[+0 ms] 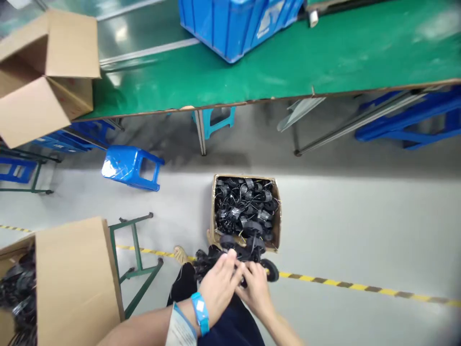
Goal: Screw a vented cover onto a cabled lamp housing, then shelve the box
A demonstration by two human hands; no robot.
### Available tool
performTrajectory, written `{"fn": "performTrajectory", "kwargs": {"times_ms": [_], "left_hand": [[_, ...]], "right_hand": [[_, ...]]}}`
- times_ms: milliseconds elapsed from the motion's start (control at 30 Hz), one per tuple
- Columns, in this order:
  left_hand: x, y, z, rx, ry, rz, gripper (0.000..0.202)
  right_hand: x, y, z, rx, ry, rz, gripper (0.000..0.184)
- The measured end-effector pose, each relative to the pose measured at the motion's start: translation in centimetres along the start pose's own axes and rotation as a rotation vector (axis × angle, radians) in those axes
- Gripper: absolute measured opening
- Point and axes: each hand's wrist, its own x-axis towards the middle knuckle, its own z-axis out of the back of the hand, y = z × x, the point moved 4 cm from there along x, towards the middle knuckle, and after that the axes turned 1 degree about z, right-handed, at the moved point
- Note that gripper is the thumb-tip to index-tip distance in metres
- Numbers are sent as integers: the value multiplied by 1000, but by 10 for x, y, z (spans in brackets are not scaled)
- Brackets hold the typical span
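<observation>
Close to my body, both hands are around a bundle of black cables with round black pieces (256,246). My left hand (220,282), with a blue band at the wrist, lies over the cable side with its fingers closed against the bundle. From the right, my right hand (257,287) grips the bundle beside a black disc (270,270); its fingertips are partly hidden. Just beyond my hands, a cardboard box (278,240) on the floor holds many similar black cabled pieces (248,202). The bundle overlaps the box's near edge in view.
A green-topped table (324,57) runs across the back, bearing a blue crate (230,29) and an open carton (74,45). A blue stool (124,163) stands left. Nearer are a green metal frame (139,271) and a carton of black parts (77,278). Yellow-black tape (324,280) crosses the floor.
</observation>
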Motion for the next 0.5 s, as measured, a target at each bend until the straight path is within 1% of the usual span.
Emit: {"fn": "performTrajectory", "kwargs": {"times_ms": [67,133,167,233,267,300,333,367,400,433,500], "left_hand": [[-17,13,22,-26,89,109,52],[-48,36,52,-75,188,189,55],[-68,48,71,-99,221,203,59],[-113,72,115,-102,271,205,75],[-138,84,141,-71,287,218,79],[-165,96,167,-32,303,265,80],[-192,108,195,1,307,328,76],[-221,119,223,22,329,426,68],[-250,130,253,49,324,527,58],[-281,139,283,70,314,623,54],[-346,156,339,97,228,812,53]], "right_hand": [[-2,51,5,17,24,133,38],[3,103,7,49,79,276,42],[6,129,6,73,117,356,45],[7,176,5,129,196,520,56],[7,195,4,160,225,579,62],[7,208,2,193,242,611,67],[8,216,0,226,252,613,68],[10,219,-3,256,270,584,65],[13,218,-7,284,297,538,61],[18,214,-14,299,361,484,57],[26,203,-31,303,557,369,55]]}}
